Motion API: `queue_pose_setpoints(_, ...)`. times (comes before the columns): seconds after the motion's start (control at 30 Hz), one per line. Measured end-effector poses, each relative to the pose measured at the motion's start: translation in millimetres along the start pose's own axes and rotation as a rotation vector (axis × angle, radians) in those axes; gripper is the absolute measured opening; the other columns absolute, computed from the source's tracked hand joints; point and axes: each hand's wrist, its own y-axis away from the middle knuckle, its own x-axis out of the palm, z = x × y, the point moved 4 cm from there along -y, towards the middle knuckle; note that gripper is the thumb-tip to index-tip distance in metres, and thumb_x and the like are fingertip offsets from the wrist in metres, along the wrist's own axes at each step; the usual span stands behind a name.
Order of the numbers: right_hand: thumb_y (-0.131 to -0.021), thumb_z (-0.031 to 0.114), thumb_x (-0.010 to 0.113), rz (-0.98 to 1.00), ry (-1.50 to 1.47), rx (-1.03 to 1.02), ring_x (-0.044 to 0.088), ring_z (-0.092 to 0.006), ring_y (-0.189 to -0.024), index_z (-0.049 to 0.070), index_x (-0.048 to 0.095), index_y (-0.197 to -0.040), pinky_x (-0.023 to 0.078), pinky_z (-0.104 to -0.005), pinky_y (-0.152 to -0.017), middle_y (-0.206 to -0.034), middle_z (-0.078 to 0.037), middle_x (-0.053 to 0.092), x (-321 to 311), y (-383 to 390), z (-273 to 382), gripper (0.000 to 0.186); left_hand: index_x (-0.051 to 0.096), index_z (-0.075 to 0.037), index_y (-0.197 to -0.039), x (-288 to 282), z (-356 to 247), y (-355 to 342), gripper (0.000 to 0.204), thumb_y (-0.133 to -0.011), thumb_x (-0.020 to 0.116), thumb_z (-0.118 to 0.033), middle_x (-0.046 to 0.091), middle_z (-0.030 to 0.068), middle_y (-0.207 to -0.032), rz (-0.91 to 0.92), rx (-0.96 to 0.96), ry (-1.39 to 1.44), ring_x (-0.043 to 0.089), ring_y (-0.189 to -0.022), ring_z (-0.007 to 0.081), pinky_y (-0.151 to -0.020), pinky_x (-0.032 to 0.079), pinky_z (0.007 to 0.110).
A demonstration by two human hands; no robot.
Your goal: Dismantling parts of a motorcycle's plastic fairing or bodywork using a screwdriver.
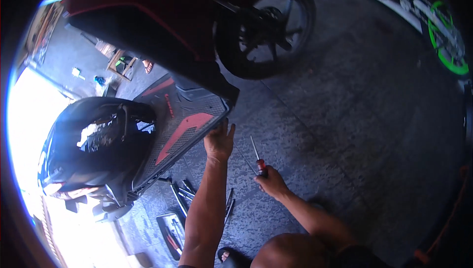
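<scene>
A dark scooter (140, 36) with a black seat and front body stands tilted across the left of the view. On its footboard (170, 112) lies a black mat with red patches. My left hand (219, 144) grips the side edge of that footboard, some of its fingers hidden by the panel and one finger stretched apart. To the right, my right hand (272, 181) is closed around the handle of a screwdriver (261, 164). The handle is red and dark, and the thin metal shaft points up and away, apart from the scooter.
Hand tools (180, 196) lie on the dark tiled floor left of my forearm, beside an open tool case (171, 233). The scooter's wheel (268, 31) is at the top. Another motorcycle with green wheels (447, 38) stands far right. A small wooden stool (121, 65) is far left.
</scene>
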Motion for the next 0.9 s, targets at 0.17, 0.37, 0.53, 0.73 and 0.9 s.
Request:
queue_pose_setpoints(0.17,-0.081,0.027,0.067,-0.151,0.083,0.04,0.063,-0.0293,-0.08,-0.002,0.055,-0.099,0.048,-0.0402,-0.071,-0.084,-0.017,0.063,-30,6,-27,0.037,0.062,-0.008,-0.107,-7,-20,9,0.034,-0.074,0.06,-0.011,0.063,0.0078,-0.112,0.174,0.043,-0.105,0.055,-0.114,0.0244,-0.108,0.034,0.048)
queue_pose_setpoints(0.37,-0.086,0.028,0.063,-0.138,0.033,0.075,0.063,-0.0274,-0.079,-0.002,0.052,-0.102,0.047,-0.0397,-0.071,-0.084,-0.016,0.062,-45,6,-13,0.036,0.06,0.002,-0.11,-9,-28,29,0.028,-0.088,0.046,-0.007,0.063,0.0133,-0.113,-0.045,0.011,-0.092,0.06,-0.109,0.0272,-0.101,0.047,0.044)
queue_pose_setpoints(0.53,-0.089,0.031,0.059,-0.045,0.073,0.012,0.061,-0.0235,-0.069,-0.001,0.052,-0.102,0.046,-0.0404,-0.064,-0.078,-0.014,0.061,-27,-10,6,0.035,0.06,0.002,-0.106,-9,-30,41,0.024,-0.093,0.043,-0.009,0.064,0.0143,-0.112,-0.181,-0.039,-0.076,0.063,-0.104,0.0254,-0.096,0.05,0.043)
queue_pose_setpoints(0.73,-0.091,0.036,0.057,0.004,0.047,-0.07,0.062,-0.0262,-0.065,-0.001,0.054,-0.105,0.046,-0.0406,-0.061,-0.075,-0.017,0.062,-6,-28,37,0.04,0.06,-0.004,-0.106,-19,-28,17,0.019,-0.091,0.048,-0.006,0.065,0.0114,-0.108,0.099,-0.118,-0.274,0.061,-0.103,0.0231,-0.095,0.047,0.039)
queue_pose_setpoints(0.9,-0.093,0.036,0.054,0.037,0.023,-0.12,0.067,-0.032,-0.071,-0.002,0.056,-0.111,0.048,-0.0438,-0.063,-0.078,-0.021,0.066,0,-43,39,0.042,0.053,-0.006,-0.125,-35,-12,7,0.029,-0.097,0.047,-0.013,0.057,0.0092,-0.124,-0.364,0.069,-0.579,0.053,-0.115,0.0245,-0.1,0.044,0.041)
